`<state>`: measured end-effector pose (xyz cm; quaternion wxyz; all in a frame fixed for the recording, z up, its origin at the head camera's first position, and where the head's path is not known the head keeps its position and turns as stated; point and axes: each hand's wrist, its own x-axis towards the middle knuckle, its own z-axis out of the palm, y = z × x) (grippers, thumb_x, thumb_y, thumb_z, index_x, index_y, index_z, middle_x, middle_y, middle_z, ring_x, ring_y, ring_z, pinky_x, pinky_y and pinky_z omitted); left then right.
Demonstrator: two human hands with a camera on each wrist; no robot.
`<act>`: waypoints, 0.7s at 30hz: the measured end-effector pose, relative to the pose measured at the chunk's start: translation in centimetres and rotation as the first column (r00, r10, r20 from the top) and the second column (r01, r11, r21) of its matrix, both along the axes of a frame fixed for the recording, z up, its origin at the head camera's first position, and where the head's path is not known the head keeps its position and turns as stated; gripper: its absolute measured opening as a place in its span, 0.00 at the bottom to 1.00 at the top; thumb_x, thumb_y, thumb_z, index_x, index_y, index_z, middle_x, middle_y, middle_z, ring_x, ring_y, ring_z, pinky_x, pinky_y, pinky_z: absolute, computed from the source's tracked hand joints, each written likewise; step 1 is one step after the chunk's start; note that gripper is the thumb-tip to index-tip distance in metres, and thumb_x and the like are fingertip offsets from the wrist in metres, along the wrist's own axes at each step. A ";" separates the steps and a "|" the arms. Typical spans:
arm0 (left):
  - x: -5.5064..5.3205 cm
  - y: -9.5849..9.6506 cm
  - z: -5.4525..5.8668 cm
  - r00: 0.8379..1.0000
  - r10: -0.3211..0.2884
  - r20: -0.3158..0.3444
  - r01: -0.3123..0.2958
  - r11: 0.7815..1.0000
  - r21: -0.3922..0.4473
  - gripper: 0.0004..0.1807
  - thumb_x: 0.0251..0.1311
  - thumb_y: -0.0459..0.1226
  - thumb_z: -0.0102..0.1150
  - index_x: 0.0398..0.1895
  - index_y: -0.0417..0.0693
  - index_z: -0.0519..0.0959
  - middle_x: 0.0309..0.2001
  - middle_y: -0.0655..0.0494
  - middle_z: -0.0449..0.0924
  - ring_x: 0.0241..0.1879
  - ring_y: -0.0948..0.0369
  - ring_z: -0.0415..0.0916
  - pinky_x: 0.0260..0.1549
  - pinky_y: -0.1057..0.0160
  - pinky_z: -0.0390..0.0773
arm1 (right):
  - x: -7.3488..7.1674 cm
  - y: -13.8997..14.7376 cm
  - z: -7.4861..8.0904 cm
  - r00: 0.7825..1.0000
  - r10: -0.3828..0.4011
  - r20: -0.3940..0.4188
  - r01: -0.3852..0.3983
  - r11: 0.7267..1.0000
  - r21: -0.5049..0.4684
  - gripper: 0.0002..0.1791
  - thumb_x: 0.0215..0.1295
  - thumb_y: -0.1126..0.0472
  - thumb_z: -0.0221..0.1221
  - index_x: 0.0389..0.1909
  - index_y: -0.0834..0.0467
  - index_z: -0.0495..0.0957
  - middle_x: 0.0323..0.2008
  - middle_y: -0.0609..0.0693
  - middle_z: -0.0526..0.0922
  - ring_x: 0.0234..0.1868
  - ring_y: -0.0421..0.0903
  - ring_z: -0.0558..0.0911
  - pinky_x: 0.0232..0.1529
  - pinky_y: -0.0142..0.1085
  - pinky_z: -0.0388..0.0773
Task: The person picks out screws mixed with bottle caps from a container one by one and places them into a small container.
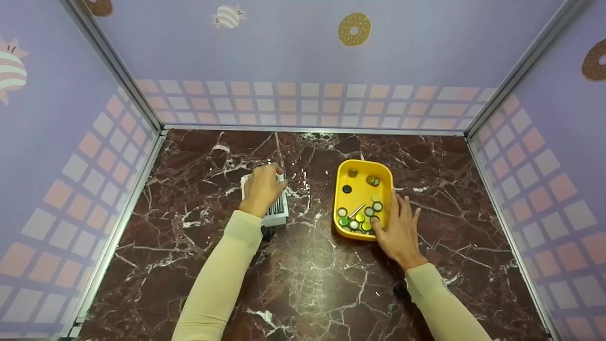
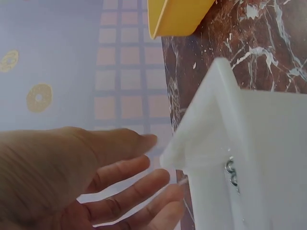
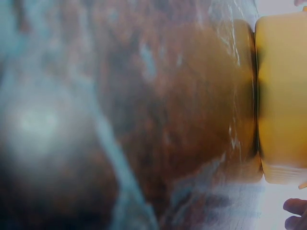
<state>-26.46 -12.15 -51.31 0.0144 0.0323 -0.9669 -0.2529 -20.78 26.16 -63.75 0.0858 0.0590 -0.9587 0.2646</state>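
My left hand (image 1: 262, 190) is over a white box (image 1: 276, 220) holding slim metal pieces (image 1: 279, 206). In the left wrist view, its fingers (image 2: 129, 195) are loosely bent beside the box's white rim (image 2: 228, 91), with nothing seen between them. To the right, my right hand (image 1: 400, 233) holds the side of a yellow tray (image 1: 339, 192), thumb over the rim and fingers along the outer wall. Inside the tray lie several small round cap-like pieces (image 1: 377, 206), mostly at the near end, and a screw (image 1: 357, 211). In the right wrist view, only fingertips (image 3: 295, 207) show beside the tray.
Both containers stand on a dark red marbled tabletop (image 1: 307, 270). Lilac panels (image 1: 293, 57) with metal edging enclose the back and both sides. A gap of tabletop separates the white box from the yellow tray.
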 end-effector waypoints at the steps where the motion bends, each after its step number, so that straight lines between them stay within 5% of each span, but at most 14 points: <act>1: 0.0 0.2 0.1 1.000 -0.010 -0.016 0.010 1.000 -0.007 0.17 0.76 0.41 0.77 0.63 0.46 0.91 0.55 0.43 0.94 0.50 0.42 0.92 0.50 0.39 0.92 | 0.0 0.0 0.0 1.000 0.000 -0.003 0.000 1.000 0.002 0.56 0.81 0.47 0.64 0.97 0.61 0.45 0.90 0.73 0.60 0.94 0.77 0.52 0.90 0.82 0.37; 9: 0.2 2.9 0.0 0.992 -0.102 -0.076 0.100 0.994 -0.033 0.18 0.75 0.45 0.78 0.62 0.47 0.91 0.57 0.42 0.91 0.54 0.41 0.91 0.51 0.40 0.93 | 0.0 -0.1 -0.1 1.000 0.002 -0.018 -0.002 1.000 0.002 0.55 0.81 0.46 0.64 0.96 0.62 0.47 0.90 0.73 0.61 0.94 0.77 0.53 0.90 0.83 0.38; 21: 0.4 7.3 -0.6 0.958 -0.247 -0.145 0.228 0.964 -0.136 0.22 0.75 0.46 0.77 0.65 0.47 0.89 0.61 0.43 0.88 0.55 0.43 0.88 0.49 0.43 0.94 | 0.1 0.0 -0.1 1.000 0.004 -0.012 -0.005 1.000 -0.007 0.56 0.81 0.45 0.63 0.97 0.60 0.45 0.90 0.73 0.60 0.94 0.77 0.52 0.90 0.82 0.37</act>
